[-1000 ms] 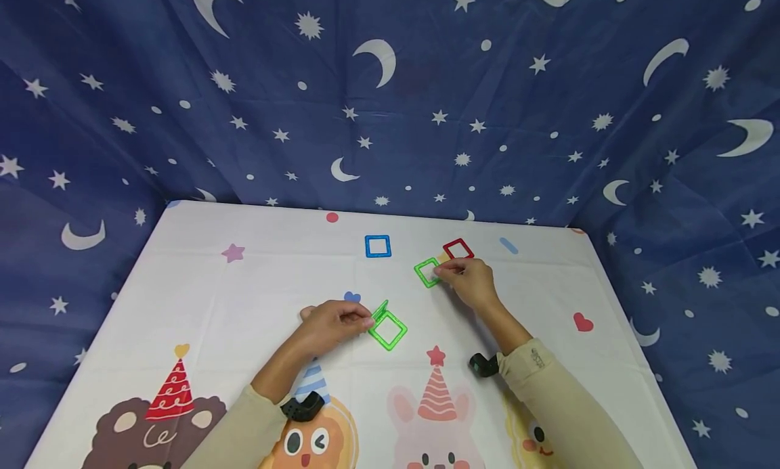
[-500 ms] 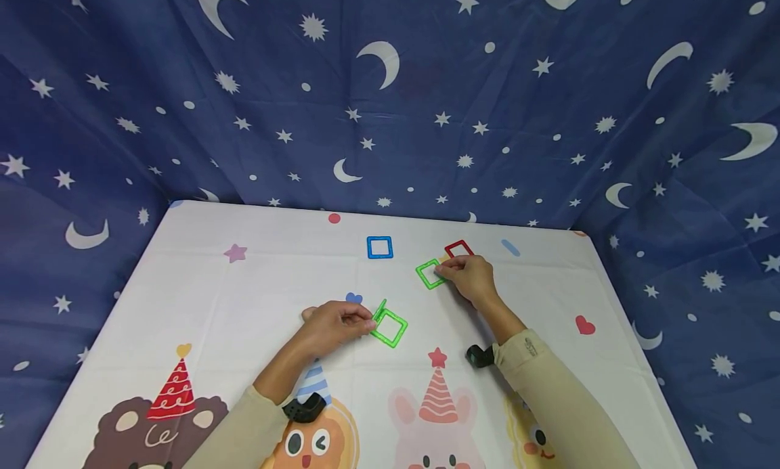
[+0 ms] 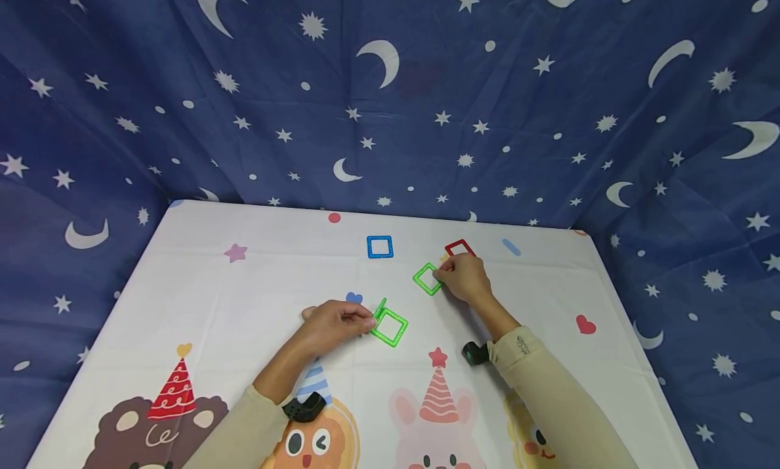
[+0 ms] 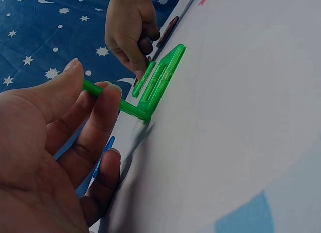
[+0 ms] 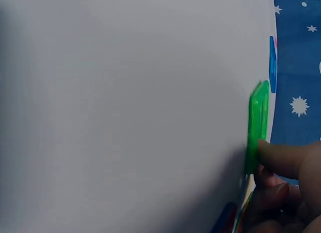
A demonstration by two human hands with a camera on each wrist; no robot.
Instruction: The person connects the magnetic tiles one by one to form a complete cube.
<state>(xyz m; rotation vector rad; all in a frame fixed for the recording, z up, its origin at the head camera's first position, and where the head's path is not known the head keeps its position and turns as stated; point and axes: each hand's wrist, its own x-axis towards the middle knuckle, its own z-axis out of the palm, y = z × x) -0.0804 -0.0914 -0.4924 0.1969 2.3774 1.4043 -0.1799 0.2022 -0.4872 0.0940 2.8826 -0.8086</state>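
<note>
My left hand (image 3: 332, 325) pinches the edge of a green square frame tile (image 4: 133, 110) between thumb and fingers. That tile tilts up and meets a second green frame tile (image 3: 401, 334) along one edge, making an L shape in the left wrist view. My right hand (image 3: 466, 279) pinches a corner of a third green frame tile (image 3: 423, 287), farther back and to the right. In the right wrist view this green tile (image 5: 257, 118) is seen nearly edge-on, with the thumb on its near end. Behind the right hand lies a red frame tile (image 3: 454, 243), partly covered by the fingers.
A blue square frame tile (image 3: 380, 256) lies flat near the back of the table. The white tablecloth (image 3: 292, 266) carries printed animals and shapes. A dark blue curtain (image 3: 426, 158) with moons and stars rises behind the table and along both sides.
My right hand has drawn its green tile slightly nearer, away from the red tile, and turned it a little. The left hand and its joined tiles have stayed almost still.
</note>
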